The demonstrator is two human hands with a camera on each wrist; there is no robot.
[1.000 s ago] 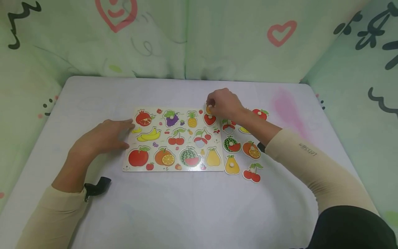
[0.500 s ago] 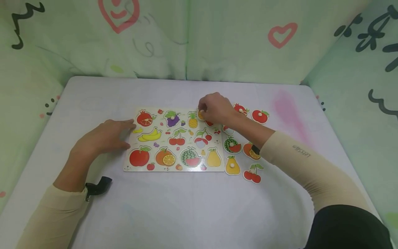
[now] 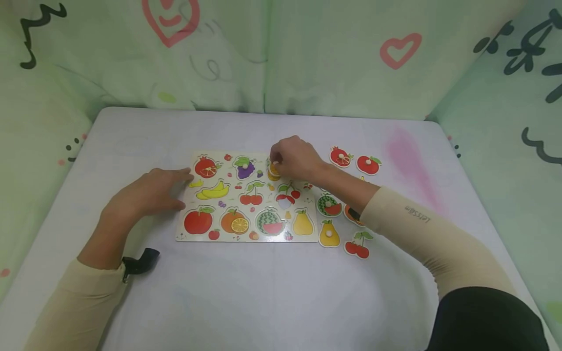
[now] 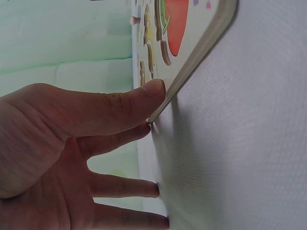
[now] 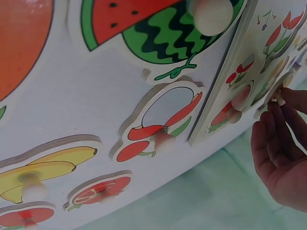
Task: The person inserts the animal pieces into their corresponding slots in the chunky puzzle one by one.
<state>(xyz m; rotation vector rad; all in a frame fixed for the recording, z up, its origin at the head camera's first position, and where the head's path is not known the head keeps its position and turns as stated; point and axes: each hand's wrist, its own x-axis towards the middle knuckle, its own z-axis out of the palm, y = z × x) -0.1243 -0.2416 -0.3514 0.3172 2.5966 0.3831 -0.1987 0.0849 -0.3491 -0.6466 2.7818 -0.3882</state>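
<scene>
A yellow piece is pinched by the right hand over the upper row of the board; whether the board is touched by it cannot be told. The board's left edge is touched by the left hand, its fingers extended.

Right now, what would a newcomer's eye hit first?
Probably the colorful fruit puzzle board near the middle of the white table, where the right hand pinches a yellowish piece over the far row and the left hand touches the left edge. Next, the loose fruit pieces just right of the board, then the pink smear farther right.
</scene>
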